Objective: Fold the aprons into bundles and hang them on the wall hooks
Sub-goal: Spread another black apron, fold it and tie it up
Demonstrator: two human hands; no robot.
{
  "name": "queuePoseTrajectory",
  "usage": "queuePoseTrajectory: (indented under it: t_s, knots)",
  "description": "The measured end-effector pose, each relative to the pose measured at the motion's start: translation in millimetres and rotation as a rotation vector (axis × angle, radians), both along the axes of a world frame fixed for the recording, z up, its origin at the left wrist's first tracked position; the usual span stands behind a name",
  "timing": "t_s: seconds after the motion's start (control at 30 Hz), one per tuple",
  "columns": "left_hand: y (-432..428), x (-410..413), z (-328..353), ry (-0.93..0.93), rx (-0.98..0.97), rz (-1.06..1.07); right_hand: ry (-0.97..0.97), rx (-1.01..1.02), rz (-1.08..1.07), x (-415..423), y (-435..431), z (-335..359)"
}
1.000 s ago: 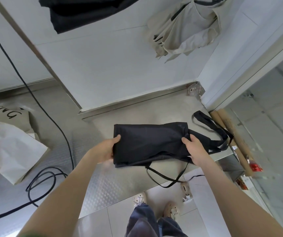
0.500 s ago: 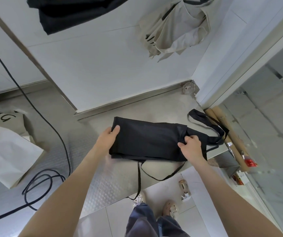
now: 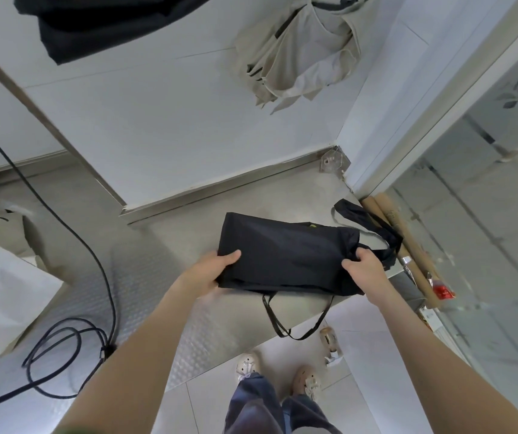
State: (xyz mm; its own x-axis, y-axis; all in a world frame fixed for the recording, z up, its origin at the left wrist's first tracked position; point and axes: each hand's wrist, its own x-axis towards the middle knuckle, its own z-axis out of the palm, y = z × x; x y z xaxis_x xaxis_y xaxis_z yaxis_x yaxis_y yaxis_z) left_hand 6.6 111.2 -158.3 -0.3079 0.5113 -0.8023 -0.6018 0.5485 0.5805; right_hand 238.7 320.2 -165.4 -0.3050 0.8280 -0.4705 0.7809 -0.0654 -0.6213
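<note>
A folded apron lies at frame centre on the table, bag at left, cardboard tubes at right.

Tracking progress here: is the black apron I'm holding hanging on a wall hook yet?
No, the black apron rests on the steel counter, with the left hand and right hand holding its ends.

Hands grip apron, seemingly folded.
</note>
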Motion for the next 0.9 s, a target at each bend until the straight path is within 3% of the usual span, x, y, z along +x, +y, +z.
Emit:
queuePoseTrajectory:
  t_s: [0.2,0.37,0.47,0.53,0.57,0.67,0.77,0.83,0.9]
  knots:
    - [-3.5,-13.6,-2.7,0.384,-0.173,0.014,-0.013,0.054,0.195,-2.0,-7.4,-4.2]
    - [-42.0,-40.4,-2.2,0.746,-0.551,-0.140,-0.032,0.103,0.357,-17.3,-25.6,-12.5]
    - [-58.3,-44.2,0.6,0.808,-0.737,-0.063,-0.084,0.093,0.498,-24.1,-36.7,-12.9]
    - [-57.4,-36.4,2.8,0.984,-0.864,-0.092,-0.149,0.107,0.612,-27.8,-42.8,-11.7]
    - [-53.8,-31.4,3.1,1.115,-0.833,-0.155,-0.181,0.117,0.651,-29.5,-44.7,-11.3]
    - [-31.2,-15.4,3.1,1.371,-0.463,-0.500,-0.203,0.120,0.670,-30.1,-44.2,-11.9]
    - [-0.4,1.0,0.5,1.499,-0.194,-0.871,-0.040,0.067,0.580,-26.7,-37.2,-9.0]
    - [18.6,10.6,-3.7,1.522,-0.122,-0.982,0.068,0.019,0.403,-24.2,-30.2,-1.8]
    - [34.7,13.5,-11.2,1.480,-0.168,-0.982,0.067,0.060,0.203,-21.8,-17.0,1.7]
